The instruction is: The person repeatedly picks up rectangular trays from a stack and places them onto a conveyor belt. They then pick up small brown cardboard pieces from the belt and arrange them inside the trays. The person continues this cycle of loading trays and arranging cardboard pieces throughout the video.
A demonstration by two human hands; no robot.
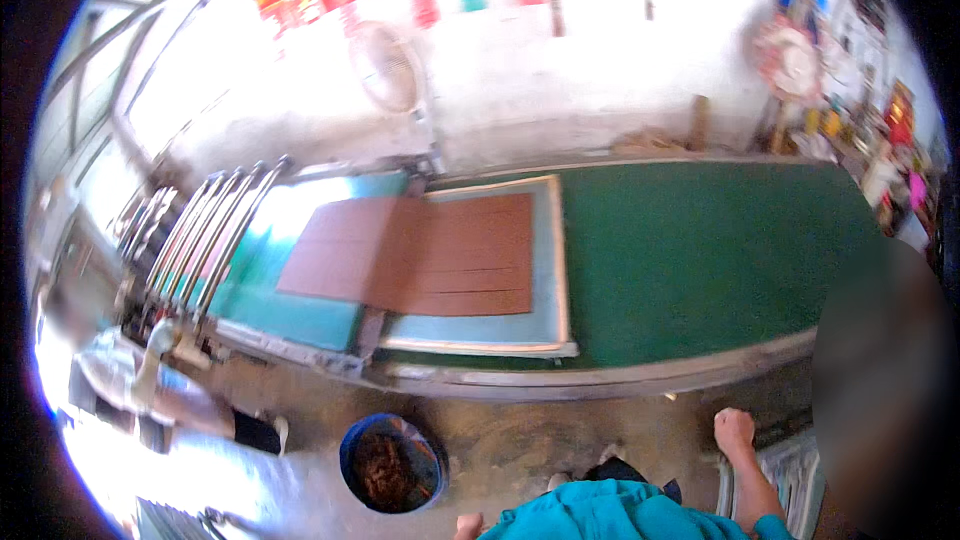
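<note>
My right hand (734, 431) hangs at my side near the front edge of the green conveyor belt (700, 250), fingers curled into a loose fist with nothing in it. Only the knuckles of my left hand (468, 526) show at the bottom edge by my teal shirt; what it holds is hidden. Thin reddish-brown veneer sheets (420, 255) lie on a pale blue framed board (548, 270) on the belt, well ahead of both hands.
A blue bucket (391, 462) of brown scraps stands on the concrete floor left of my feet. Metal rollers (200, 240) feed the belt at left, where another person (170, 390) stands. A wall fan (388, 65) hangs behind. A blurred dark shape (880, 400) fills the right.
</note>
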